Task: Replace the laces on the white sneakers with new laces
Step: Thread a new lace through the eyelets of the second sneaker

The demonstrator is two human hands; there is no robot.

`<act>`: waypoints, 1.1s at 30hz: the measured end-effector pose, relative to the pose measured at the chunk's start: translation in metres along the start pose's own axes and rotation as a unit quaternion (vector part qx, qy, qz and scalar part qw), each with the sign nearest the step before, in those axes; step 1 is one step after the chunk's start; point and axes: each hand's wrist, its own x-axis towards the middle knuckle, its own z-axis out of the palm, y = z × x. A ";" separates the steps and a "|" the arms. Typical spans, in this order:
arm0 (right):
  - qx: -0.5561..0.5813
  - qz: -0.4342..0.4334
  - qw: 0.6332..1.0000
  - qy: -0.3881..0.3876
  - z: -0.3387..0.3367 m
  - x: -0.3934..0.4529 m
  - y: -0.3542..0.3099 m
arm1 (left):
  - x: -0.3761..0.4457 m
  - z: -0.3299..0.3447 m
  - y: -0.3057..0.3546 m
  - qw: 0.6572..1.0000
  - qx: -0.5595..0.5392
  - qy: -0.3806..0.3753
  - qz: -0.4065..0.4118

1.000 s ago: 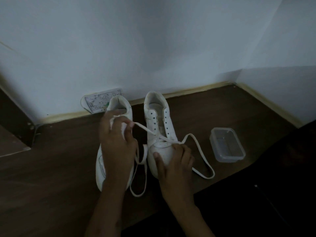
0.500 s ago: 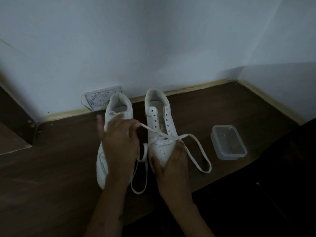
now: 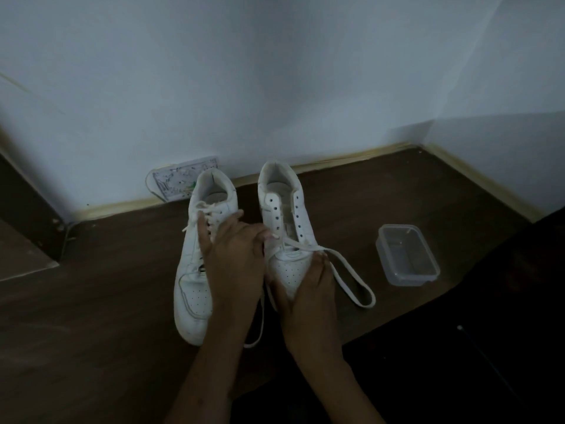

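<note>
Two white sneakers stand side by side on the dark wooden floor (image 3: 91,316), heels toward the wall. Step in hand: threading the new lace (image 3: 351,280) through the lowest eyelets of the right sneaker (image 3: 284,215). The left sneaker (image 3: 195,270) is laced. Next move likely requires feeding the lace end into the next eyelet. The left hand (image 3: 235,255) pinches the lace end beside the eyelets. The right hand (image 3: 308,289) clasps the right sneaker's toe.

Matt white leather-look sneakers (image 3: 282,240) with perforated toes, flat woven lace (image 3: 351,280) — dark wood-grain floor (image 3: 91,316), clear smooth plastic container (image 3: 408,255).
</note>
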 end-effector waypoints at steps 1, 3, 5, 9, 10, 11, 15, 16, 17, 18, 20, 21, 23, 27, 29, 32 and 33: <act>0.001 0.002 1.000 0.002 0.000 0.000 0.000 | 0.003 -0.005 -0.004 1.000 0.013 0.024 -0.012; 0.004 0.001 1.000 0.008 -0.001 0.000 0.000 | 0.009 -0.015 -0.017 0.996 0.038 0.068 -0.040; -0.001 -0.008 1.000 0.017 -0.001 0.000 0.000 | 0.013 -0.021 -0.027 0.994 0.051 0.084 -0.058; -0.003 -0.016 0.999 0.035 0.000 0.001 -0.001 | 0.012 -0.018 -0.021 0.997 0.062 0.027 0.036; 0.000 -0.017 0.999 0.036 0.001 0.001 -0.001 | 0.011 -0.015 -0.015 0.997 0.058 0.001 0.059; -0.003 -0.019 0.999 0.037 0.001 0.001 0.000 | 0.008 -0.011 -0.008 0.995 0.054 -0.026 0.074; -0.024 -0.015 0.999 0.041 0.003 0.001 0.001 | 0.005 -0.007 -0.005 0.996 0.033 -0.031 0.072; -0.024 -0.015 0.999 0.043 0.002 0.001 0.001 | 0.007 -0.010 -0.010 0.998 0.034 -0.003 0.054; -0.021 -0.018 0.999 0.045 0.002 0.001 0.000 | 0.008 -0.015 -0.016 0.998 0.038 0.028 0.033; -0.015 -0.021 0.999 0.046 0.001 0.001 -0.001 | 0.010 -0.021 -0.023 0.997 0.044 0.056 0.008; -0.005 -0.023 0.999 0.044 0.000 0.001 -0.002 | 0.013 -0.032 -0.032 0.994 0.056 0.083 -0.046; -0.005 -0.022 0.999 0.042 -0.001 0.000 -0.002 | 0.014 -0.035 -0.034 0.993 0.062 0.081 -0.063; -0.008 -0.021 0.999 0.039 -0.001 0.000 -0.003 | 0.014 -0.035 -0.034 0.994 0.077 0.066 -0.041; -0.005 -0.021 0.999 0.043 -0.002 0.000 -0.004 | 0.010 -0.021 -0.014 0.995 0.072 -0.001 0.067; -0.013 -0.025 0.999 0.046 -0.001 0.000 -0.003 | 0.006 -0.013 -0.001 0.993 0.059 -0.039 0.093; -0.036 -0.023 0.999 0.033 -0.001 -0.001 -0.002 | 0.004 -0.010 0.001 0.993 0.066 -0.036 0.088; -0.047 -0.021 0.998 0.019 -0.002 -0.001 -0.002 | 0.006 -0.013 -0.004 0.995 0.071 -0.016 0.068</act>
